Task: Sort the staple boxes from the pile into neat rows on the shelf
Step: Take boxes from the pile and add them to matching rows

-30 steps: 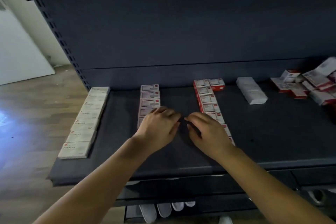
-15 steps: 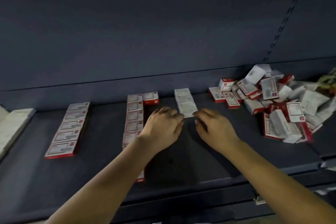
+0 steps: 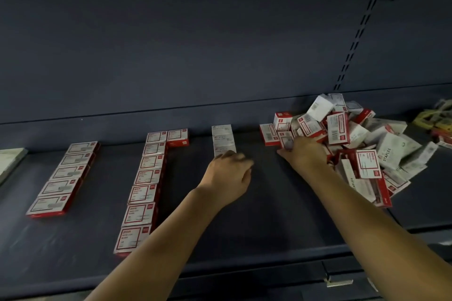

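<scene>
dark shelf [image 3: 269, 239], dark back panel behind. far left: red-and-white row [image 3: 63, 178], five boxes, tidy. next right: longer row [image 3: 144, 188], one extra box beside its far end. then short white row [image 3: 223, 139]; my left hand [image 3: 226, 178] just near of it, fingers loosely curled, holding nothing i can see. my right hand [image 3: 304, 153] reaching into pile [image 3: 354, 144] at right; can't tell if fingers closed on box. step in hand: fetching next box. next: grip one, match its kind, lay at near end of matching row.

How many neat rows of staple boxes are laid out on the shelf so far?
4: a pale row cut off at far left, a red-edged row, a long red-edged row, and a short white row by the left hand.
</scene>
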A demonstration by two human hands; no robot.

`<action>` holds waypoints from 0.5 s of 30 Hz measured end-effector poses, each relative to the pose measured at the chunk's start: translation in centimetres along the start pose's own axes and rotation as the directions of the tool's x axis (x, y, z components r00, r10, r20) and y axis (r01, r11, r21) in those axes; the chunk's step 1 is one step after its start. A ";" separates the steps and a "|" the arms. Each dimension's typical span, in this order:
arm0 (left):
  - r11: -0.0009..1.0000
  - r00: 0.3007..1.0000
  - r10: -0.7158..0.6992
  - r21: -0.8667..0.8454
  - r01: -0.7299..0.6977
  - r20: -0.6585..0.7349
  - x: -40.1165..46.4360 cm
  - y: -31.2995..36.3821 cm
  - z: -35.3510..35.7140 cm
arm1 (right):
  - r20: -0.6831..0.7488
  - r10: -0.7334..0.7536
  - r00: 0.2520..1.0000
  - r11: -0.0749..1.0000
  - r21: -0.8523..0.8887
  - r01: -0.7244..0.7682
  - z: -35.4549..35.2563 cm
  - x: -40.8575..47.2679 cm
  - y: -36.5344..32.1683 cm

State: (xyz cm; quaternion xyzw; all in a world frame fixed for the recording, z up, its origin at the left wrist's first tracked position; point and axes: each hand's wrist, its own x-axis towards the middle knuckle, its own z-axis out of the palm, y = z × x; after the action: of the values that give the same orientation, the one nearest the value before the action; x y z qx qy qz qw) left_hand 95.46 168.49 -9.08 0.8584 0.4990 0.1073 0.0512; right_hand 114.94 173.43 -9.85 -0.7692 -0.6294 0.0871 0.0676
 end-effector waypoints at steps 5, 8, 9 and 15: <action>0.999 1.000 -0.026 -0.034 0.026 -0.003 -0.9 0.0 0.6 | -0.107 -0.037 0.994 0.993 0.108 0.049 1.5 0.4 0.7; 0.999 0.999 -0.034 -0.015 0.034 0.005 -1.4 -0.2 0.7 | -0.239 -0.083 0.967 0.959 0.246 0.143 1.8 -0.3 1.5; 0.999 0.999 -0.033 -0.012 0.033 0.010 -1.5 -0.3 0.7 | -0.277 -0.097 0.956 0.943 0.281 0.177 1.6 -0.8 1.7; 0.947 0.993 -0.100 -0.311 0.076 -0.060 -0.8 0.1 0.2 | -0.469 -0.266 0.842 0.806 0.371 0.461 -0.3 -5.0 1.6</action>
State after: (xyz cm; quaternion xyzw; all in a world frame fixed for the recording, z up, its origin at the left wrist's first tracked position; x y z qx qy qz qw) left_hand 95.21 167.75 -9.37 0.8122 0.5154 0.2136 0.1706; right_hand 115.56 168.24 -9.69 -0.5921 -0.7004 0.0654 0.3931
